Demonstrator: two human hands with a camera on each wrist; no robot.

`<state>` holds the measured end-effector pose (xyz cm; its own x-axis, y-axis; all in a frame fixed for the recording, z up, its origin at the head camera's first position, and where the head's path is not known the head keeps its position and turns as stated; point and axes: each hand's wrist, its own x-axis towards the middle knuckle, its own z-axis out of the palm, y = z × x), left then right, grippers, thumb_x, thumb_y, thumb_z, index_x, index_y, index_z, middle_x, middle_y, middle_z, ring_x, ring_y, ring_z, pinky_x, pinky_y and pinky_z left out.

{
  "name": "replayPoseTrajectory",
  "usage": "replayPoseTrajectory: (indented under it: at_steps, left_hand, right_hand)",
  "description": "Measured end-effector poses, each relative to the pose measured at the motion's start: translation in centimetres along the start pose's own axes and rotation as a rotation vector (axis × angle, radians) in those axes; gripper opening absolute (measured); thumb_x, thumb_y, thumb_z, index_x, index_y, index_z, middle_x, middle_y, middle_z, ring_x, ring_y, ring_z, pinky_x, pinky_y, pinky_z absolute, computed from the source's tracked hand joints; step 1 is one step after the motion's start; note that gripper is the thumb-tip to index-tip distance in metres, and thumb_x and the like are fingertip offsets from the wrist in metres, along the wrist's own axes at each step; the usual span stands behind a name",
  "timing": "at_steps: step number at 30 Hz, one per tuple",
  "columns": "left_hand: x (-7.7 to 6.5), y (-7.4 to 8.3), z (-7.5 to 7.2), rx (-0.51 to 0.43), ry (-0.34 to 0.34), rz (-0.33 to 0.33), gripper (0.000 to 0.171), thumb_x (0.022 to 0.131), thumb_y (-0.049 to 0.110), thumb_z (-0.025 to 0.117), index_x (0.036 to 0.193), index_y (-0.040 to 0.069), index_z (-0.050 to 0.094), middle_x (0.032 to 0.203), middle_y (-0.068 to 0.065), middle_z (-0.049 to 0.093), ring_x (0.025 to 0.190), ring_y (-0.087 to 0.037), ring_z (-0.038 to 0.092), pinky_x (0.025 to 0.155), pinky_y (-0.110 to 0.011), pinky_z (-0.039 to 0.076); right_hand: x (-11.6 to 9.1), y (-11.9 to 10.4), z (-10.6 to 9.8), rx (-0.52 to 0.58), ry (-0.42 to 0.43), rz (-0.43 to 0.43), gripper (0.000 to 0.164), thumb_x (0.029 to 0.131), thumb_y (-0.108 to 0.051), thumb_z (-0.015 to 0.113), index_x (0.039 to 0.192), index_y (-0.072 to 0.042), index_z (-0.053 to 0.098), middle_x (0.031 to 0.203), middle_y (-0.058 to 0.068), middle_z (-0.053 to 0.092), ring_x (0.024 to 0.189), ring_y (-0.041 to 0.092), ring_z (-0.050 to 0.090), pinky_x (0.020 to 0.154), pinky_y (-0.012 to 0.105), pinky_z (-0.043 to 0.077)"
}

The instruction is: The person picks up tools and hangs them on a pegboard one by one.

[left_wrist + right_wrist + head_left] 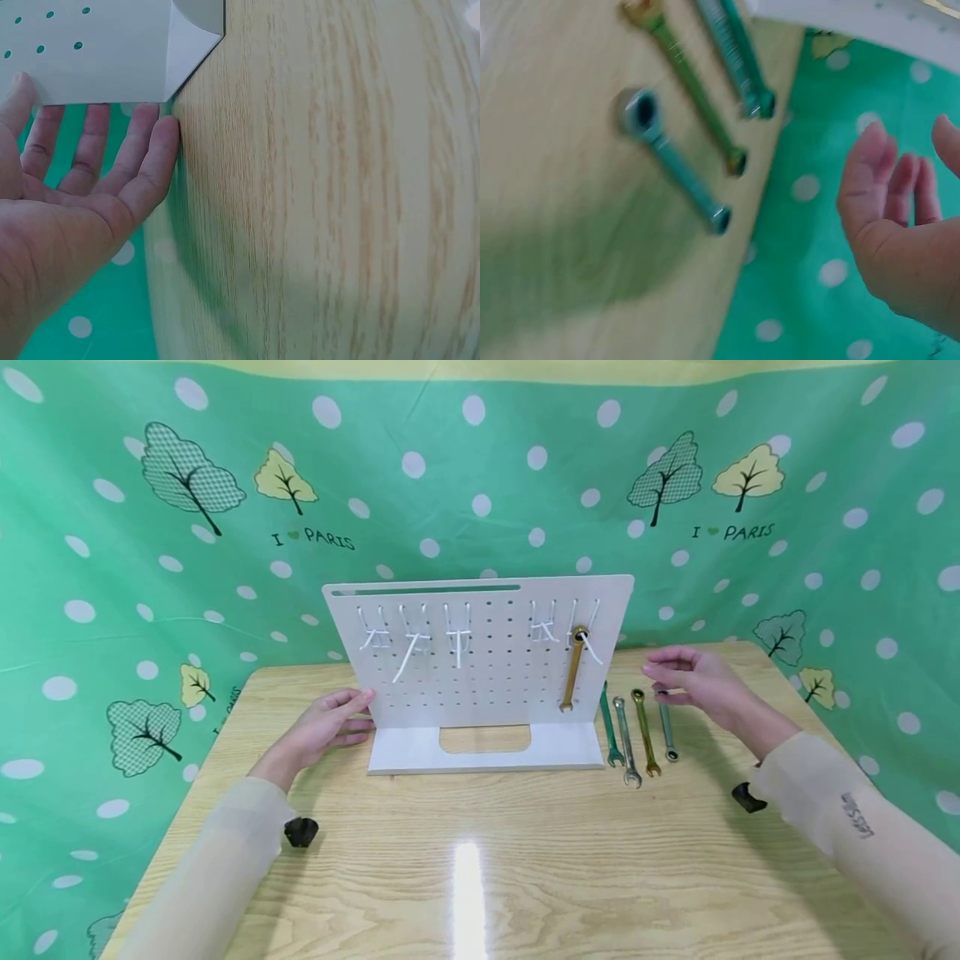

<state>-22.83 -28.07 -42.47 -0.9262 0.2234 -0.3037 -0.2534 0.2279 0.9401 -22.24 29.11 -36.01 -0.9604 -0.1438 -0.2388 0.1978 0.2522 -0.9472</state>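
Observation:
A white pegboard (480, 685) stands on the table, with a gold wrench (573, 672) hanging from its rightmost hook. My left hand (326, 727) grips the board's left edge, thumb on the front and fingers behind, as the left wrist view also shows. On the table right of the board lie a green wrench (611, 731), a silver wrench (626, 739), a yellow-gold wrench (645, 735) and a short grey-green wrench (667, 731). Above the short one's far end hovers my right hand (697, 681), fingers loosely bent, holding nothing; it overlaps that end in the head view.
Several white hooks (411, 656) stick out from the board, the rest of them bare. The wooden table (375, 877) extends in front toward me. A green dotted cloth (480, 460) hangs behind and at both sides.

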Motion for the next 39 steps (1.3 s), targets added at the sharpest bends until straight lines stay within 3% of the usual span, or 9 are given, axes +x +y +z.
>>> replayPoseTrajectory:
  at_steps: [5, 9, 11, 13, 17, 20, 27, 34, 39]
  left_hand:
    - [0.0, 0.0, -0.1, -0.005, 0.000, 0.003, 0.056, 0.101, 0.051, 0.059, 0.132, 0.005, 0.053, 0.139, -0.021, 0.051, 0.129, -0.038, 0.054, 0.106, -0.049, 0.050]
    - [0.0, -0.1, -0.1, -0.007, 0.001, 0.001, 0.055, 0.101, 0.051, 0.059, 0.131, 0.005, 0.054, 0.139, -0.020, 0.052, 0.129, -0.038, 0.054, 0.106, -0.049, 0.050]
    - [0.0, -0.1, -0.1, -0.006, 0.001, -0.001, 0.055, 0.100, 0.051, 0.059, 0.131, 0.005, 0.054, 0.138, -0.020, 0.052, 0.129, -0.039, 0.054, 0.106, -0.049, 0.049]
    - [-0.1, -0.2, -0.1, -0.006, -0.001, -0.001, 0.055, 0.101, 0.051, 0.059, 0.131, 0.005, 0.053, 0.138, -0.020, 0.053, 0.129, -0.039, 0.053, 0.106, -0.049, 0.049]
    - [-0.1, -0.2, 0.0, -0.002, 0.000, 0.001, 0.056, 0.101, 0.051, 0.058, 0.130, 0.004, 0.053, 0.136, -0.020, 0.053, 0.128, -0.039, 0.054, 0.106, -0.049, 0.050]
    - [-0.1, -0.2, 0.1, -0.004, 0.000, 0.001, 0.056, 0.101, 0.051, 0.059, 0.129, 0.003, 0.054, 0.135, -0.019, 0.054, 0.128, -0.039, 0.055, 0.106, -0.048, 0.050]
    - [-0.1, -0.2, 0.1, -0.001, 0.003, 0.002, 0.056, 0.100, 0.051, 0.059, 0.130, 0.004, 0.054, 0.136, -0.020, 0.055, 0.128, -0.038, 0.055, 0.105, -0.047, 0.051]
    - [-0.1, -0.1, -0.1, -0.001, 0.006, -0.003, 0.057, 0.100, 0.052, 0.060, 0.131, 0.004, 0.054, 0.135, -0.019, 0.055, 0.127, -0.038, 0.056, 0.104, -0.046, 0.052]
    - [0.0, -0.1, -0.2, -0.009, 0.006, -0.002, 0.055, 0.100, 0.051, 0.060, 0.130, 0.005, 0.055, 0.133, -0.018, 0.056, 0.126, -0.036, 0.057, 0.104, -0.047, 0.052]
  right_hand:
    - [0.6, 2.1, -1.4, -0.115, -0.018, 0.060, 0.085, 0.099, -0.034, 0.069, 0.159, -0.001, 0.018, 0.151, 0.026, 0.029, 0.127, 0.036, 0.050, 0.101, 0.047, 0.054]
    - [1.1, 4.2, -2.5, -0.141, -0.049, 0.109, 0.101, 0.098, -0.034, 0.070, 0.161, -0.003, -0.002, 0.160, 0.034, 0.007, 0.136, 0.050, 0.036, 0.101, 0.054, 0.052]
    - [1.3, 5.1, -2.7, -0.147, -0.063, 0.147, 0.105, 0.098, -0.035, 0.071, 0.160, -0.003, -0.007, 0.154, 0.034, 0.016, 0.127, 0.045, 0.045, 0.096, 0.050, 0.056]
    - [1.5, 5.9, -2.9, -0.171, -0.082, 0.182, 0.106, 0.099, -0.035, 0.069, 0.159, -0.002, -0.011, 0.140, 0.026, 0.030, 0.108, 0.031, 0.053, 0.087, 0.043, 0.060]
    - [1.7, 6.6, -2.8, -0.204, -0.095, 0.229, 0.106, 0.098, -0.035, 0.070, 0.159, 0.001, -0.010, 0.111, 0.006, 0.034, 0.076, 0.012, 0.044, 0.072, 0.034, 0.060]
    - [1.8, 6.6, -2.5, -0.229, -0.091, 0.243, 0.106, 0.098, -0.033, 0.071, 0.158, 0.004, -0.008, 0.111, 0.006, 0.036, 0.076, 0.010, 0.047, 0.071, 0.032, 0.060]
    - [2.0, 6.5, -1.9, -0.296, -0.029, 0.248, 0.103, 0.095, -0.025, 0.076, 0.156, 0.009, 0.001, 0.137, 0.025, 0.034, 0.082, 0.015, 0.061, 0.072, 0.031, 0.062]
    - [2.2, 6.5, -1.3, -0.366, 0.036, 0.221, 0.093, 0.091, -0.017, 0.079, 0.153, 0.013, 0.015, 0.124, 0.023, 0.039, 0.073, 0.014, 0.061, 0.065, 0.032, 0.063]
    - [2.2, 6.5, -1.1, -0.354, 0.046, 0.217, 0.089, 0.091, -0.011, 0.078, 0.153, 0.012, 0.017, 0.124, 0.024, 0.041, 0.071, 0.015, 0.062, 0.065, 0.033, 0.063]
